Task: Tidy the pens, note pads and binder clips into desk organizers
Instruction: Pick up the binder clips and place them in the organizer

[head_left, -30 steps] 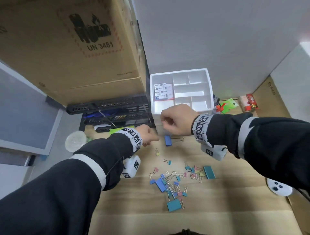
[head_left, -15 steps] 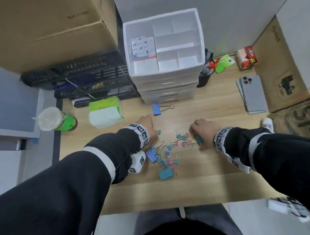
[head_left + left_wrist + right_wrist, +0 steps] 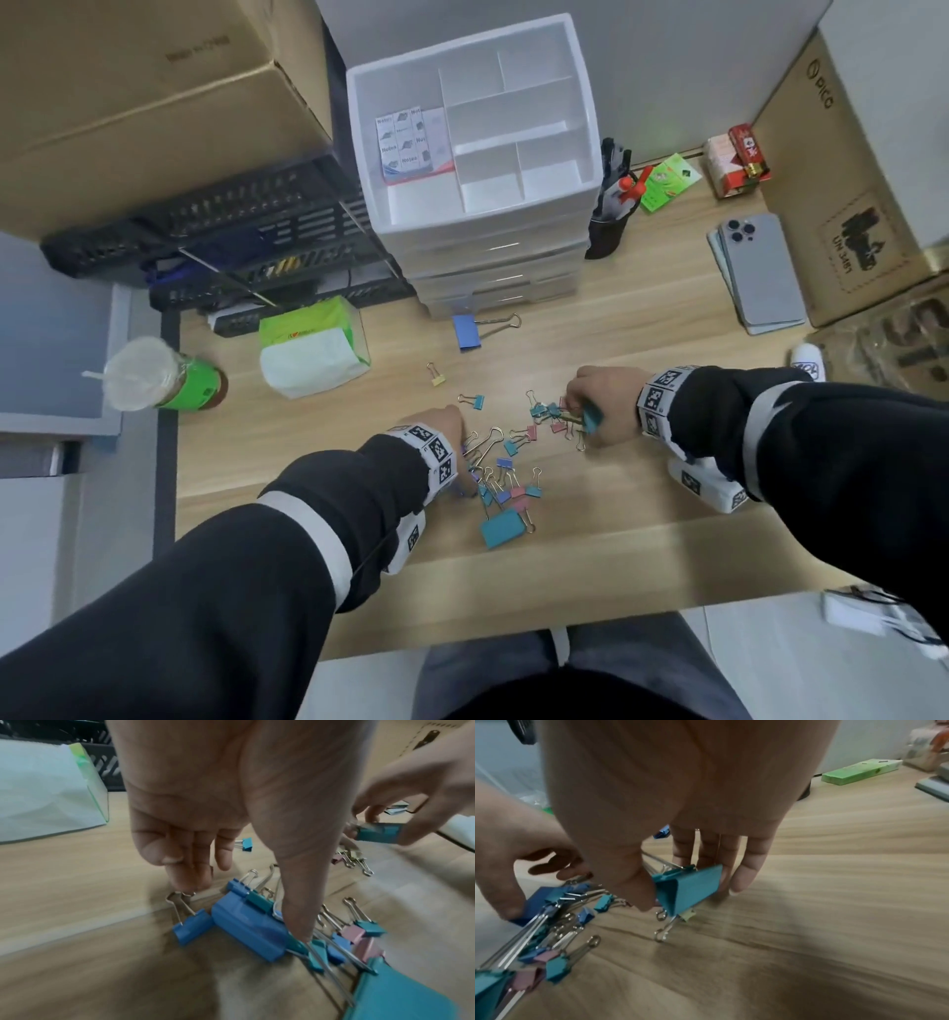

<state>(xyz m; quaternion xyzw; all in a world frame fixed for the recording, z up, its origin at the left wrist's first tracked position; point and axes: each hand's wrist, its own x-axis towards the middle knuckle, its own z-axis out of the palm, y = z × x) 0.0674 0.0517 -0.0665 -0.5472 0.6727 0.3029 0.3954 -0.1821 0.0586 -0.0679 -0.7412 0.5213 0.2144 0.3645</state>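
Right hand pinches teal clip; left fingers blurred

Note pad in the left compartment of the white desk organizer: "Notes" was printed several times across its cover.
Cardboard box standing to the right of the organizer: "pico" ran along its upper edge; "UN 3481" stood beside a black hazard mark lower down.
Large cardboard box to the left of the organizer: dark print was there, too blurred to read.
Wrist bands: carried black-and-white square code markers, no letters.
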